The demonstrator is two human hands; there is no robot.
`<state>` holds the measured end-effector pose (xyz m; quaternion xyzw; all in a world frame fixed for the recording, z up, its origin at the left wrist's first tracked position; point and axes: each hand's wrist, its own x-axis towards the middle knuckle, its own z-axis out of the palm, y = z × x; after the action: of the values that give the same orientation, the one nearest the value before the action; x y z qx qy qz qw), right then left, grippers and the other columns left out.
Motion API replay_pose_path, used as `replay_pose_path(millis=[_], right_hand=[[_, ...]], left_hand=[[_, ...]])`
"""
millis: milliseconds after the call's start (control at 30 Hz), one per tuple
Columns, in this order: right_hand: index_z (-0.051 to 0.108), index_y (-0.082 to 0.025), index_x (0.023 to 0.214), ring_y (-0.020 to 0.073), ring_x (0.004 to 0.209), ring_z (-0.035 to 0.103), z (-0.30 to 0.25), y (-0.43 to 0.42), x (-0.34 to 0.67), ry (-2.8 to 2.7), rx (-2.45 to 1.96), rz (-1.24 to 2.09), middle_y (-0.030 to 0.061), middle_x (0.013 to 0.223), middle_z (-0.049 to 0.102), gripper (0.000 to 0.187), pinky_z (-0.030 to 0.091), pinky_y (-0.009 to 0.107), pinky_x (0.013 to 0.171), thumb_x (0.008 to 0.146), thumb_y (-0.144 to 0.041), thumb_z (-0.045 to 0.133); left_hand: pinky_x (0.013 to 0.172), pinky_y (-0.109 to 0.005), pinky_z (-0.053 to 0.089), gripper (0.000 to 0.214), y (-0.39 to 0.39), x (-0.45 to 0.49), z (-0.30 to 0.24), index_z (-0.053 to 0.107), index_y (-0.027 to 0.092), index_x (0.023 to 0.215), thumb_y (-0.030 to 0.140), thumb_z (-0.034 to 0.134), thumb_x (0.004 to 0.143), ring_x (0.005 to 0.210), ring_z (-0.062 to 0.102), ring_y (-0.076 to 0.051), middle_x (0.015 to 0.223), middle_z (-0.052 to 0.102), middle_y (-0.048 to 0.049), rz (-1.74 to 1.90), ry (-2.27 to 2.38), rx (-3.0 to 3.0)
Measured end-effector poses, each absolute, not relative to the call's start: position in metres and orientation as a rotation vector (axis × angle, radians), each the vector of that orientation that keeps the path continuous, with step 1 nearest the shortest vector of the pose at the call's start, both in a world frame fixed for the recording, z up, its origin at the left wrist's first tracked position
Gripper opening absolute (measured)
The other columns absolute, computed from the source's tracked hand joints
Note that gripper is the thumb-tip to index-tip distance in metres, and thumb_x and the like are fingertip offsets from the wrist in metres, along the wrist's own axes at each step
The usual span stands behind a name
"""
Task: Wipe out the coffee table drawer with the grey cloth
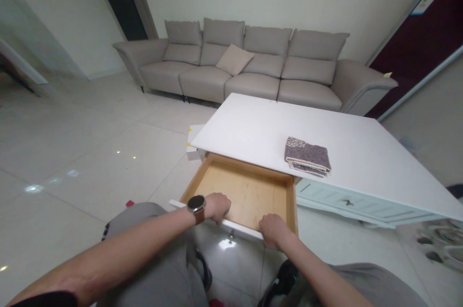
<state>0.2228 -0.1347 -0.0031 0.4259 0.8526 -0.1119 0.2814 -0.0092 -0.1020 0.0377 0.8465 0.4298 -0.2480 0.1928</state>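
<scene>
A wooden drawer (249, 186) is pulled out from the white coffee table (260, 124), and its inside holds nothing. My left hand (218, 206), with a watch (196, 204) on its wrist, is closed over the top edge of the drawer's white front panel. Further right along the same panel, my right hand (274, 230) is curled over the edge too. Both sets of fingertips are partly hidden. Between the hands, a small knob (231, 234) shows on the panel's outer side. A folded grey-brown towel (307, 156) lies on the tabletop near its front edge.
Behind the table stands a long grey sofa (253, 83) with a beige cushion (235, 60). A second, shut drawer (347, 201) is at the right. A white box (194, 140) sits on the floor by the table's left end. My legs flank the open drawer.
</scene>
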Motion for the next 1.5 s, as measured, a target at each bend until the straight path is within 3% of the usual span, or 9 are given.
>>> replay_pose_path(millis=[233,467,567,667,933,1100,1267,1367,1500], right_hand=[[0.080,-0.018,0.092,0.0237,0.081,0.072,0.023,-0.097,0.284,2.442,1.402,-1.080,0.0077,0.087,0.077,0.034,0.054,0.031,0.073,0.085,-0.049,0.067],[0.057,-0.018,0.135,0.0281,0.132,0.050,0.054,0.000,0.354,2.724,1.944,-0.101,0.0158,0.143,0.052,0.057,0.041,0.042,0.109,0.079,-0.022,0.065],[0.043,-0.017,0.148,0.0352,0.140,0.040,0.059,0.043,0.368,2.455,1.943,0.040,0.0208,0.154,0.039,0.089,0.040,0.044,0.110,0.068,-0.028,0.082],[0.039,-0.016,0.148,0.0367,0.129,0.049,0.055,0.063,0.366,2.238,1.910,0.034,0.0223,0.145,0.047,0.107,0.045,0.042,0.101,0.057,-0.037,0.091],[0.058,-0.016,0.120,0.0259,0.110,0.059,0.022,0.007,0.333,2.249,2.006,0.378,0.0140,0.115,0.065,0.040,0.044,0.032,0.091,0.081,-0.013,0.061],[0.067,-0.018,0.104,0.0250,0.093,0.065,0.036,-0.027,0.320,2.602,2.307,-0.359,0.0080,0.100,0.073,0.030,0.049,0.034,0.085,0.076,-0.025,0.059],[0.069,-0.016,0.106,0.0277,0.088,0.069,0.065,-0.056,0.272,2.525,2.630,-1.669,0.0097,0.102,0.076,0.046,0.054,0.040,0.084,0.068,-0.041,0.070],[0.068,-0.015,0.109,0.0292,0.085,0.072,0.065,-0.070,0.236,2.171,2.478,-2.244,0.0114,0.097,0.077,0.051,0.056,0.041,0.080,0.071,-0.049,0.067],[0.059,-0.016,0.125,0.0304,0.101,0.070,0.043,-0.072,0.202,2.036,2.382,-2.378,0.0139,0.112,0.073,0.062,0.056,0.042,0.087,0.075,-0.051,0.063]], left_hand=[[0.080,-0.032,0.052,0.033,-0.052,-0.039,0.078,0.079,0.022,0.104,0.029,0.077,0.073,0.090,0.072,-0.026,0.098,0.079,-0.0088,-0.341,1.312,2.333],[0.089,-0.035,0.052,0.048,-0.060,-0.033,0.084,0.069,0.020,0.128,0.036,0.068,0.082,0.104,0.070,-0.027,0.113,0.076,-0.0114,-0.327,1.095,2.257],[0.094,-0.039,0.052,0.050,-0.064,-0.029,0.084,0.067,0.019,0.130,0.035,0.067,0.083,0.113,0.068,-0.031,0.123,0.072,-0.0153,-0.385,1.150,2.270],[0.097,-0.041,0.052,0.050,-0.069,-0.029,0.088,0.066,0.018,0.133,0.033,0.065,0.085,0.118,0.066,-0.032,0.130,0.069,-0.0175,-0.371,1.166,2.286],[0.100,-0.043,0.051,0.053,-0.089,-0.053,0.088,0.062,0.018,0.138,0.031,0.061,0.086,0.122,0.064,-0.034,0.134,0.067,-0.0180,-0.349,1.179,2.245],[0.097,-0.044,0.052,0.050,-0.093,-0.057,0.077,0.065,0.019,0.132,0.032,0.062,0.084,0.118,0.066,-0.034,0.127,0.071,-0.0167,-0.134,1.214,2.221],[0.118,-0.042,0.037,0.088,-0.074,-0.047,0.078,0.036,0.011,0.154,0.044,0.072,0.080,0.148,0.039,-0.031,0.160,0.038,-0.0222,0.623,1.260,1.832],[0.111,-0.041,0.045,0.074,-0.062,-0.041,0.086,0.048,0.012,0.144,0.037,0.074,0.080,0.136,0.053,-0.028,0.149,0.054,-0.0207,0.775,1.012,1.426],[0.099,-0.038,0.054,0.047,-0.059,-0.032,0.090,0.060,0.011,0.129,0.024,0.066,0.084,0.110,0.070,-0.023,0.126,0.072,-0.0150,0.773,0.909,1.053]])
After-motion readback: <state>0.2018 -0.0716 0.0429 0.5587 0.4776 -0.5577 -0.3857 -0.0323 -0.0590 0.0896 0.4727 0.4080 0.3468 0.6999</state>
